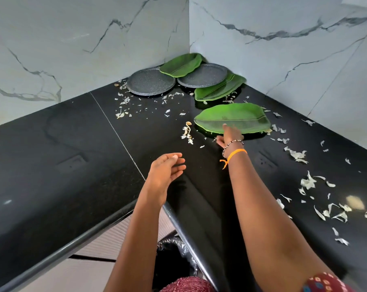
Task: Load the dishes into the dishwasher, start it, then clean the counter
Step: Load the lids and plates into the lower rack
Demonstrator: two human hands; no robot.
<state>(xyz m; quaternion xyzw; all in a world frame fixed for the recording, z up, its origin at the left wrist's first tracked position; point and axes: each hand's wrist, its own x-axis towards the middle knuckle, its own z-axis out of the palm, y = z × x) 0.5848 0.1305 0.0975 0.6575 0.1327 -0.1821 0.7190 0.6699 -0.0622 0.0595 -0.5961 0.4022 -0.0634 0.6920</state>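
Right hand (231, 134) reaches the nearest green leaf plate (233, 119) on the black table (73, 144), fingers touching its rim, grip unclear. Left hand (165, 169) hovers, fingers relaxed.

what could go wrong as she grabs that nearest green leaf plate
1. The right hand has only its fingertips on the near rim of the nearest leaf plate; such a shallow grip might slip on lifting.
2. Dragging the plate could sweep the peel scraps off the counter edge.
3. The left hand hovers free, giving no support.

Three green leaf-shaped plates (232, 121) and two round grey plates (151, 81) sit among countless scattered peelings (296, 153).
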